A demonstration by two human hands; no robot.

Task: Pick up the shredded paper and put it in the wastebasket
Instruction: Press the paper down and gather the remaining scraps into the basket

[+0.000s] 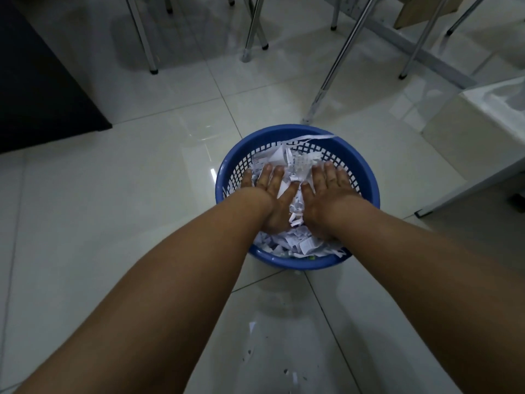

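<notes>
A round blue plastic wastebasket (366,177) with lattice walls stands on the white tiled floor, filled with white shredded paper (295,241). Both my hands are inside it, side by side, palms down with straight fingers. My left hand (270,191) presses on the paper at the left, my right hand (326,191) at the right. A long strip (309,137) hangs over the far rim. A few small scraps (252,327) lie on the floor in front of the basket, between my forearms.
Metal chair and table legs (335,64) stand behind the basket. A dark cabinet (42,89) is at the far left. A white box-like unit (477,129) sits at the right, close to the basket.
</notes>
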